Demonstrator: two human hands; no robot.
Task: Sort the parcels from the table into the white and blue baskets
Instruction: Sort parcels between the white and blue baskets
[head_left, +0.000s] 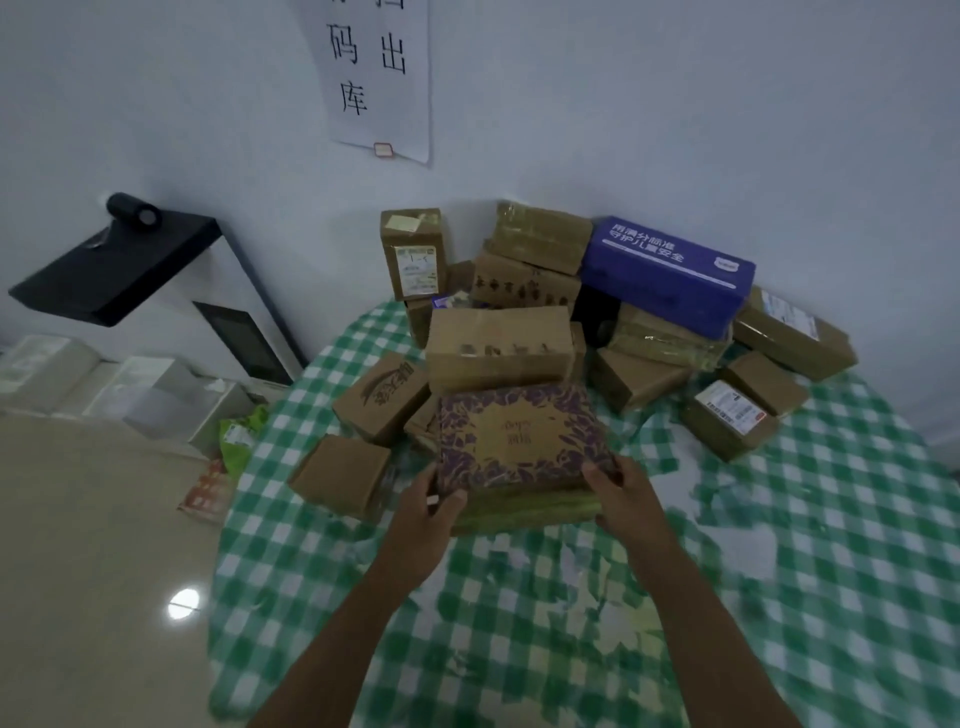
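The purple-patterned parcel (522, 441) lies flat at the centre of the frame, on the near edge of the parcel pile, with its long side running left to right. The left hand (428, 512) grips its lower left corner and the right hand (621, 493) grips its lower right corner, both equally near. The tabletop (779, 571) carries brown boxes and a blue parcel (670, 270) behind. No white or blue basket is in view.

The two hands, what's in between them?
In the head view, the purple-patterned box lies between the left hand and right hand, each gripping a near corner above the checked tablecloth.
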